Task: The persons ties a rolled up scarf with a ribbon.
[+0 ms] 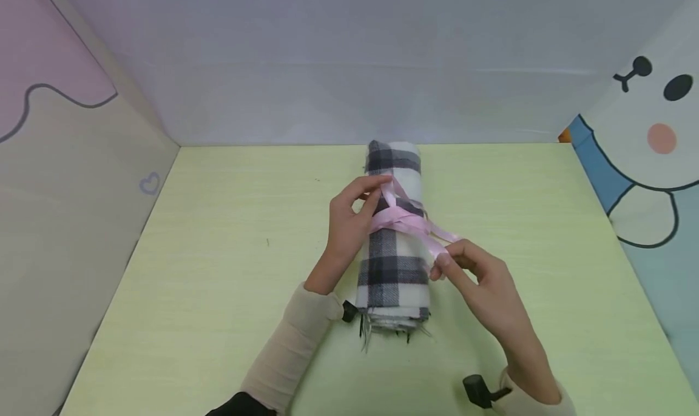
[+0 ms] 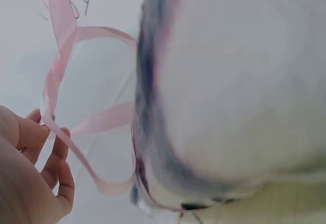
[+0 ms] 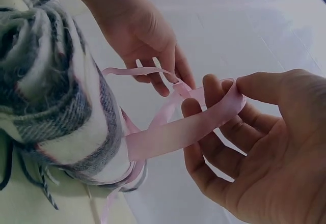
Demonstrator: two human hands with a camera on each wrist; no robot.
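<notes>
A rolled black, grey and white plaid scarf (image 1: 389,276) with a fringed end lies lengthwise on the table. Pink ribbon (image 1: 401,220) goes round its middle, crossing on top. My left hand (image 1: 349,219) pinches a loop of that ribbon between thumb and fingertips, above the scarf's left side. At the right, my right hand (image 1: 486,282) pinches another stretch of ribbon between thumb and index finger, drawn out past the scarf's side. The right wrist view shows the ribbon (image 3: 178,132) running from the scarf (image 3: 97,117) to the right thumb. Where the strands cross is partly hidden.
The pale yellow-green tabletop (image 1: 235,234) extends on both sides of the scarf. A plain pale wall (image 1: 349,70) stands behind it, with printed panels at left and right. A small black camera mount (image 1: 477,392) is by the right wrist.
</notes>
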